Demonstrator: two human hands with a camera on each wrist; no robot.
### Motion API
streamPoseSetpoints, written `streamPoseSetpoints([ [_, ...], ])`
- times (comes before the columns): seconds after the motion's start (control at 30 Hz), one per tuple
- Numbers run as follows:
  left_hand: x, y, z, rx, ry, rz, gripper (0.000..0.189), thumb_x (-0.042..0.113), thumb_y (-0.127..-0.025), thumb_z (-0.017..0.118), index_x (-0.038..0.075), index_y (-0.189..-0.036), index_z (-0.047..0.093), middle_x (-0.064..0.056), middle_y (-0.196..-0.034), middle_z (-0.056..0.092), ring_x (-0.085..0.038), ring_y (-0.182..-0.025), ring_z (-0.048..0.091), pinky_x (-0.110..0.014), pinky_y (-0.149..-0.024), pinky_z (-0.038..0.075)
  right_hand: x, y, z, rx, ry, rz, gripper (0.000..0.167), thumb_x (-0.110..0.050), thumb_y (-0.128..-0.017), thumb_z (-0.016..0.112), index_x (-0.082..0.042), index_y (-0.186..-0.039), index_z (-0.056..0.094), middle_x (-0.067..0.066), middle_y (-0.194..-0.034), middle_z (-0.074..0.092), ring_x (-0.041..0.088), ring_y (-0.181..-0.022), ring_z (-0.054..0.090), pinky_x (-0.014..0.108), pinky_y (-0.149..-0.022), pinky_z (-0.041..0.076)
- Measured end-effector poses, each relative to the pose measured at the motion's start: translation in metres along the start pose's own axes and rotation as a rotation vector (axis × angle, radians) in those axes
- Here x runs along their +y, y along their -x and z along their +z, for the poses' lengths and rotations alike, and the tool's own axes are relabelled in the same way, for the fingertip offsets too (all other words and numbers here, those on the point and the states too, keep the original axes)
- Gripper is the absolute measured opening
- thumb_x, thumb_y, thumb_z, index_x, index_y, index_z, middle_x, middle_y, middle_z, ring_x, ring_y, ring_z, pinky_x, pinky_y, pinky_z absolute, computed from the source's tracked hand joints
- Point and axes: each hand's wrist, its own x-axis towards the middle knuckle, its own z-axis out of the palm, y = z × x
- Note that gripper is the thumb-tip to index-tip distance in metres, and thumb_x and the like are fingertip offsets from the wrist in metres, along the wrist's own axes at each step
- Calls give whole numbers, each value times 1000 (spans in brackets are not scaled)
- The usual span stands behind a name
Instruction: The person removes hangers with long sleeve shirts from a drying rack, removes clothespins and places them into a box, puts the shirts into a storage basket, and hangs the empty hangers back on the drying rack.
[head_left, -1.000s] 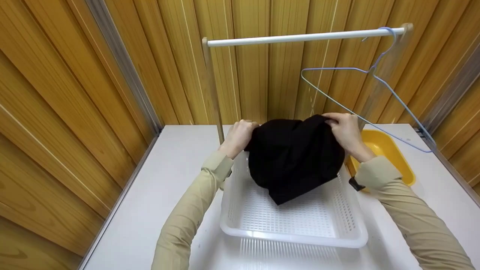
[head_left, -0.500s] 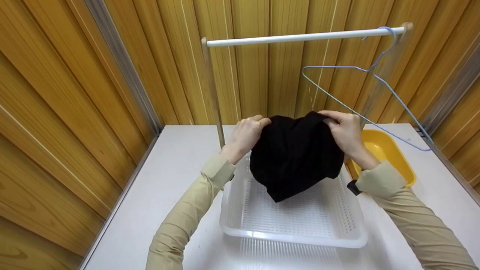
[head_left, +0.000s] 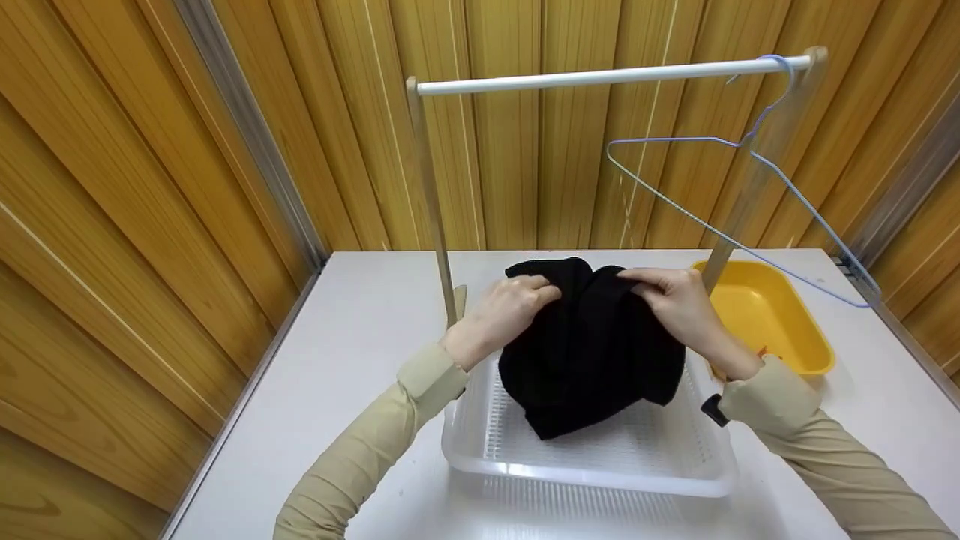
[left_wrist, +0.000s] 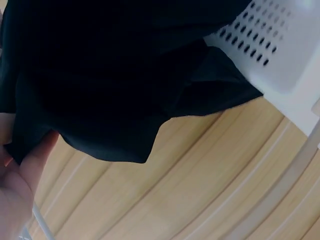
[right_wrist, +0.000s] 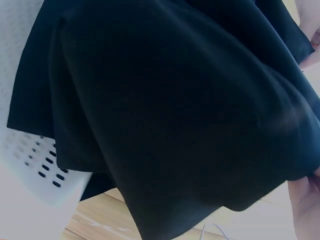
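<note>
A black cloth, bunched and hanging in folds, is held over the white perforated basket in the head view. My left hand pinches its upper left part, and a flap of fabric sticks out beyond those fingers. At the upper right edge, my right hand pinches the fabric between thumb and fingers. The lower corner dangles inside the basket; whether it touches the bottom I cannot tell. Both wrist views are mostly filled by the dark cloth, and its folds hide what kind of garment or fabric piece it is.
Behind the basket stands a rack with a white bar and wooden posts. A blue wire hanger hangs at the bar's right end. On the right lies a yellow tray with something small and red in it. Wood-patterned walls surround the white table.
Both hands have come down and nearer each other, the left one shifting to the right. With them the cloth has sunk lower over the basket and bunched together at the top.
</note>
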Motion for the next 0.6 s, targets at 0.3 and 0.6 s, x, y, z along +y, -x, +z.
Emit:
streamPoseSetpoints([
  [0.3,15,14,16,-266,75,67,25,-8,-81,56,9,-93,70,-1,-84,62,-14,-74,60,-22,-59,48,6,15,9,-256,-12,-46,28,21,-67,64,1,-86,71,6,-84,67,17,-77,61,18,-67,46],
  [0.6,28,27,37,-412,114,119,28,-10,-76,59,11,-90,71,2,-86,64,-11,-79,61,-15,-62,46,8,28,14,-615,0,-70,25,16,-69,64,0,-87,70,5,-85,67,16,-79,60,31,-66,49],
])
